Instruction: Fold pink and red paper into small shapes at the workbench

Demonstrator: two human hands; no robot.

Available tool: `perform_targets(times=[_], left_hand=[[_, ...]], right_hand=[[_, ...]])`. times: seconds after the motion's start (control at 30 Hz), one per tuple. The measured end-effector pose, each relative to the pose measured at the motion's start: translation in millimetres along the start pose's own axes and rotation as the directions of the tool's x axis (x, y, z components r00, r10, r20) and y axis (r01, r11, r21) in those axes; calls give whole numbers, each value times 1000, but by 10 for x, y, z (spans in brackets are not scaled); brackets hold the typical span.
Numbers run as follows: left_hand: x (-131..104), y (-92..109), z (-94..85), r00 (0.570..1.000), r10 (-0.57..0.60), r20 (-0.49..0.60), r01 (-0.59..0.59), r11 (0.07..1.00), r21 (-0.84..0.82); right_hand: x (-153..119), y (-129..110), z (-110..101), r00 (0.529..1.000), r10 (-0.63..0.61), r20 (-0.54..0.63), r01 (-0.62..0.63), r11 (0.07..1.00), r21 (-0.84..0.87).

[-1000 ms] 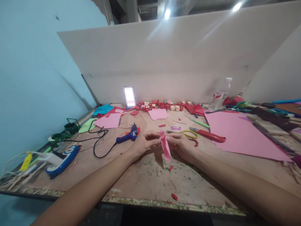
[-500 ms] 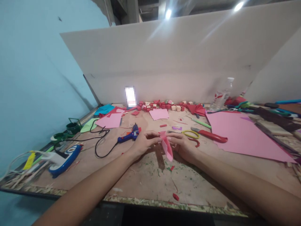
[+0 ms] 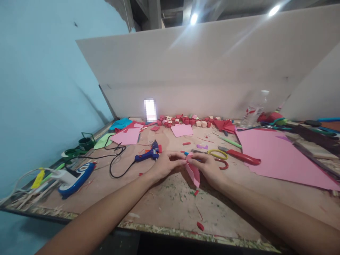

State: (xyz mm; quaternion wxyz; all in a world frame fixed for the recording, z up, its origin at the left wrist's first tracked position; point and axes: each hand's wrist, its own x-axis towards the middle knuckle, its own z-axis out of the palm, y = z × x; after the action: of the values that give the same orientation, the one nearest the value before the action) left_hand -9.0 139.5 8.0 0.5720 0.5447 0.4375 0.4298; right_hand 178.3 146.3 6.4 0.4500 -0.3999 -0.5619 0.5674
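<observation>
Between my two hands is a folded piece of pink paper point(image 3: 193, 174), its lower end hanging toward me over the board. My left hand point(image 3: 168, 165) pinches its upper left edge between thumb and fingers. From the other side, my right hand point(image 3: 205, 165) grips the same upper end, thumb pressed on it. Just beyond the fingertips a small blue bit point(image 3: 186, 153) shows; what it belongs to I cannot tell. Close to my right hand lie yellow-handled scissors point(image 3: 217, 154) and a red-handled knife point(image 3: 243, 156). A blue glue gun point(image 3: 148, 154) rests left of my left hand.
A blue-and-white power strip point(image 3: 77, 180) with cables sits at the left. Small red and pink paper blocks point(image 3: 186, 121) line the back. A plastic bottle point(image 3: 253, 109) and a large pink sheet point(image 3: 281, 159) are at the right. A lit phone point(image 3: 150, 110) leans against the back panel.
The pink paper has tilted, its lower end swinging slightly right and toward me. My fingers have closed in nearer each other at its top. The whole view has shifted slightly.
</observation>
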Motion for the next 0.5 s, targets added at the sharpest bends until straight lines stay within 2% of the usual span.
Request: perform_targets(times=[0.23, 0.5], left_hand=[[24, -52, -10, 997, 80, 9, -80, 980, 184], [37, -53, 2, 983, 185, 12, -179, 924, 338]], right_hand=[[1, -23, 12, 999, -21, -43, 17, 996, -88], [-4, -32, 39, 998, 8, -57, -13, 997, -79]])
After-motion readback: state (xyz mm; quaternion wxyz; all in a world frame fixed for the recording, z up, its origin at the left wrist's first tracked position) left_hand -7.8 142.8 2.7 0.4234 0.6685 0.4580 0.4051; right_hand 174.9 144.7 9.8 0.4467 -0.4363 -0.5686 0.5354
